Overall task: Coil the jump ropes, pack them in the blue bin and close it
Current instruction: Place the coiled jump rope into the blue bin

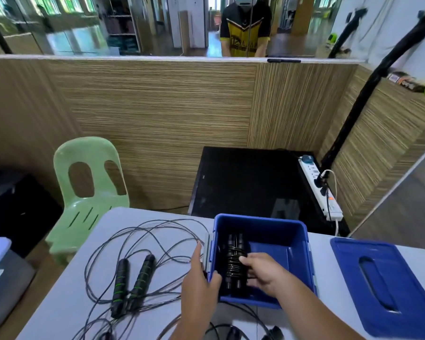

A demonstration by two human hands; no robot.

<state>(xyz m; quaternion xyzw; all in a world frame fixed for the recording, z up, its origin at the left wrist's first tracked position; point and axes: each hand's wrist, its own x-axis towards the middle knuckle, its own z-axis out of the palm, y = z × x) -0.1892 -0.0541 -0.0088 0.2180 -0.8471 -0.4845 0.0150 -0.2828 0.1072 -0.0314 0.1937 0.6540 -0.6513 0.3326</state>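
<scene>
Well, the blue bin [297, 241] stands open at the far edge of the table [66, 305], about midway along it, and its lid [349, 278] lies flat toward the right edge, beside the bin but not touching it. Inside the bin, against its left wall, lies the coiled jump rope [233, 263], its two black handles side by side with the cable wound round them. The right hand [265, 273] reaches over the near rim into the bin and holds this bundle, thumb on top and fingers curled against its side. The left hand [201, 278] grips the bin at its near left corner, thumb hooked inside the wall and fingers laid along the outside, close by a grey latch [207, 249]. A loose jump rope [142, 276] lies on the left half of the table, its two black, green-ringed handles close together while its thin cable sprawls in wide loops out to the far edge and across to the bin's left side. More dark cord [231, 330] lies at the near edge, partly cut off. Beyond the far left corner stands a green plastic chair [88, 192], and a white power strip [322, 192] rests on a black surface behind the bin
</scene>
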